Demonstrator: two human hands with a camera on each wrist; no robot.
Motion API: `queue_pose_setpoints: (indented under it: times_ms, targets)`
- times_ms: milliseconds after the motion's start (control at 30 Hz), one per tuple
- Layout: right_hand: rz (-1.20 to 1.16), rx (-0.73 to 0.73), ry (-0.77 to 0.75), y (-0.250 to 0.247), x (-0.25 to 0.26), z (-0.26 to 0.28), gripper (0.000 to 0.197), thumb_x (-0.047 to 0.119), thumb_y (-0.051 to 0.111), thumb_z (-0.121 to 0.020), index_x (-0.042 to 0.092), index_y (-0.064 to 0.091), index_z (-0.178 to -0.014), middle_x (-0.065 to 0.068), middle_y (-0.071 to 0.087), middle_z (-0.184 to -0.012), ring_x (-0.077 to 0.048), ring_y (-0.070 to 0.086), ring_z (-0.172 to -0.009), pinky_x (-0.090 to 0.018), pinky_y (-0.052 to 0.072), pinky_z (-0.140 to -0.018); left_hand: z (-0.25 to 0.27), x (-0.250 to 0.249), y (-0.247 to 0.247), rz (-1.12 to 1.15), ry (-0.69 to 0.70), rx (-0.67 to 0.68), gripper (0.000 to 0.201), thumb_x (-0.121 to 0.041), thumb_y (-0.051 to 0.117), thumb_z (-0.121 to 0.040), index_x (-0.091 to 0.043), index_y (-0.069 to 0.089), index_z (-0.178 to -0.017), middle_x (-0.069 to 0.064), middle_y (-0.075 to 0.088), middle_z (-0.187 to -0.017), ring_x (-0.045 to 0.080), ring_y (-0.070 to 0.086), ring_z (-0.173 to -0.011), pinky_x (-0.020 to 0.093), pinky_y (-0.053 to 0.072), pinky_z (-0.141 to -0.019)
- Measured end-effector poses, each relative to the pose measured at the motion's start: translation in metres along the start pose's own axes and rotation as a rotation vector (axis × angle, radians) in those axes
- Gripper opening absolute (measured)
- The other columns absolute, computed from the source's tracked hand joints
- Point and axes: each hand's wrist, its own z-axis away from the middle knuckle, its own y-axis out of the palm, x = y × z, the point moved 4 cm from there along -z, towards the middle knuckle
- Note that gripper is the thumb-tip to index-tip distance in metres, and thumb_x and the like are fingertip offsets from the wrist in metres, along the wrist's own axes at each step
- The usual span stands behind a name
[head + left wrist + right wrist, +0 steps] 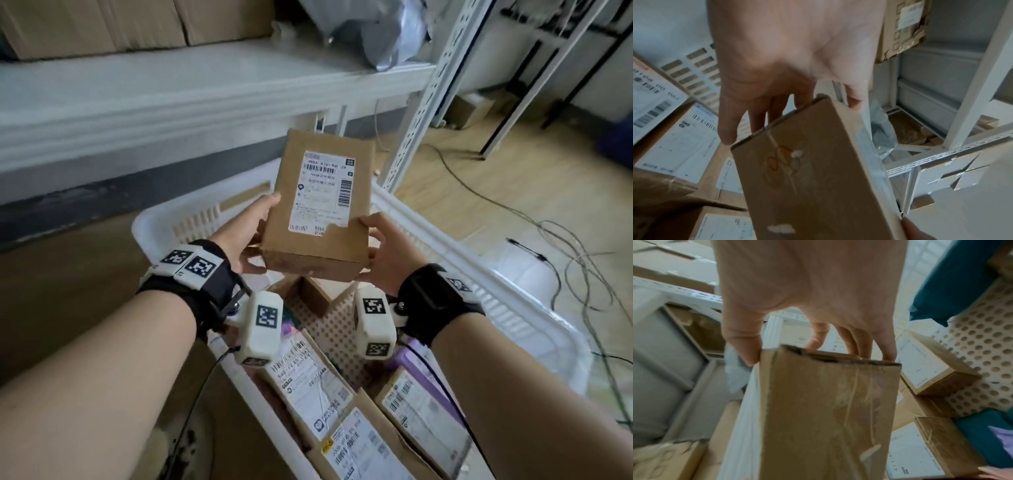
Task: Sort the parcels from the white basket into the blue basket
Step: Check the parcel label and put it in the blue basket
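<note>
A brown cardboard parcel (318, 212) with a white shipping label facing up is held in the air above the white basket (462, 274). My left hand (253, 229) grips its left edge, thumb on top and fingers beneath. My right hand (383, 246) grips the near right corner the same way. The left wrist view shows the parcel's underside (809, 186) with my fingers (729, 123) along its end. In the right wrist view the parcel's taped side (828, 410) hangs under my fingers (744, 340). Several more labelled parcels (308, 380) lie in the basket. No blue basket shows.
A white metal shelf (205, 89) with cardboard boxes (102, 24) and a grey plastic bag (376, 31) stands behind the basket. Its perforated upright (428, 102) rises to the right. Loose cables (565, 267) trail over the wooden floor at right. A teal bag (953, 288) lies in the basket.
</note>
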Motion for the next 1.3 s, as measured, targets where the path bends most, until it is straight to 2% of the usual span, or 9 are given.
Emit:
queue_pose_setpoints:
  times_ms: [133, 233, 533, 633, 767, 967, 1067, 1200, 1300]
  targets:
    - [0.037, 0.038, -0.1, 0.014, 0.013, 0.036, 0.024, 0.027, 0.058, -0.084, 0.015, 0.06, -0.105, -0.017, 0.064, -0.098, -0.029, 0.06, -0.086, -0.042, 0.046, -0.093, 0.038, -0.016, -0.01, 0.058, 0.096, 0.009, 0.037, -0.063, 0.047, -0.086, -0.028, 0.06, -0.086, 0.0, 0.063, -0.08, 0.017, 0.058, -0.073, 0.028, 0.043, -0.063]
    - [0.07, 0.116, -0.125, 0.021, 0.009, 0.058, 0.036, 0.027, 0.059, -0.071, 0.016, 0.062, -0.106, -0.016, 0.065, -0.105, -0.027, 0.06, -0.088, -0.039, 0.047, -0.088, 0.059, -0.021, -0.016, 0.129, 0.16, 0.03, 0.031, -0.057, 0.05, -0.087, -0.028, 0.061, -0.085, -0.004, 0.064, -0.072, 0.014, 0.058, -0.069, 0.026, 0.043, -0.058]
    - [0.196, 0.305, -0.176, 0.034, -0.007, 0.093, 0.056, 0.023, 0.058, -0.057, 0.028, 0.064, -0.112, -0.003, 0.063, -0.099, -0.016, 0.057, -0.073, -0.025, 0.042, -0.061, 0.094, -0.014, -0.018, 0.14, 0.131, 0.081, 0.037, -0.058, 0.055, -0.082, -0.025, 0.064, -0.095, 0.001, 0.066, -0.084, 0.02, 0.062, -0.083, 0.033, 0.05, -0.073]
    - [0.205, 0.282, -0.194, 0.032, -0.008, 0.095, 0.053, 0.027, 0.059, -0.061, 0.03, 0.065, -0.114, -0.006, 0.063, -0.107, -0.019, 0.056, -0.082, -0.029, 0.041, -0.067, 0.097, -0.013, -0.018, 0.141, 0.126, 0.096, 0.035, -0.057, 0.054, -0.083, -0.024, 0.062, -0.091, 0.0, 0.064, -0.077, 0.016, 0.059, -0.07, 0.026, 0.046, -0.059]
    - [0.173, 0.205, -0.176, 0.03, -0.012, 0.093, 0.034, 0.031, 0.056, -0.08, 0.029, 0.064, -0.113, -0.005, 0.068, -0.102, -0.015, 0.063, -0.073, -0.027, 0.047, -0.064, 0.095, -0.013, -0.02, 0.155, 0.118, 0.115, 0.034, -0.056, 0.056, -0.083, -0.023, 0.063, -0.09, 0.003, 0.064, -0.083, 0.02, 0.06, -0.079, 0.032, 0.049, -0.07]
    - [0.172, 0.129, -0.155, 0.03, -0.013, 0.088, 0.042, 0.039, 0.063, -0.075, 0.023, 0.062, -0.115, -0.006, 0.071, -0.104, -0.022, 0.064, -0.087, -0.033, 0.049, -0.073, 0.093, -0.014, -0.022, 0.154, 0.129, 0.129, 0.032, -0.055, 0.055, -0.084, -0.024, 0.061, -0.088, 0.001, 0.062, -0.079, 0.019, 0.058, -0.077, 0.032, 0.048, -0.07]
    - [0.165, 0.115, -0.154, 0.03, -0.012, 0.083, 0.043, 0.039, 0.065, -0.075, 0.023, 0.063, -0.115, -0.007, 0.071, -0.106, -0.027, 0.063, -0.099, -0.043, 0.048, -0.095, 0.094, -0.014, -0.024, 0.163, 0.13, 0.124, 0.033, -0.055, 0.056, -0.083, -0.023, 0.062, -0.087, 0.001, 0.062, -0.078, 0.018, 0.058, -0.076, 0.032, 0.048, -0.069]
    - [0.179, 0.121, -0.15, 0.038, -0.01, 0.082, 0.026, 0.036, 0.058, -0.087, 0.024, 0.063, -0.109, 0.0, 0.072, -0.091, -0.016, 0.066, -0.078, -0.031, 0.051, -0.073, 0.096, -0.015, -0.029, 0.168, 0.129, 0.128, 0.034, -0.056, 0.056, -0.083, -0.024, 0.062, -0.088, 0.002, 0.063, -0.083, 0.019, 0.059, -0.079, 0.033, 0.048, -0.073]
    - [0.199, 0.122, -0.161, 0.052, -0.009, 0.084, 0.044, 0.043, 0.068, -0.075, 0.023, 0.063, -0.113, -0.003, 0.072, -0.105, -0.023, 0.065, -0.1, -0.042, 0.047, -0.097, 0.1, -0.015, -0.037, 0.163, 0.146, 0.11, 0.033, -0.057, 0.056, -0.083, -0.025, 0.061, -0.092, 0.002, 0.063, -0.085, 0.019, 0.06, -0.083, 0.035, 0.049, -0.079]
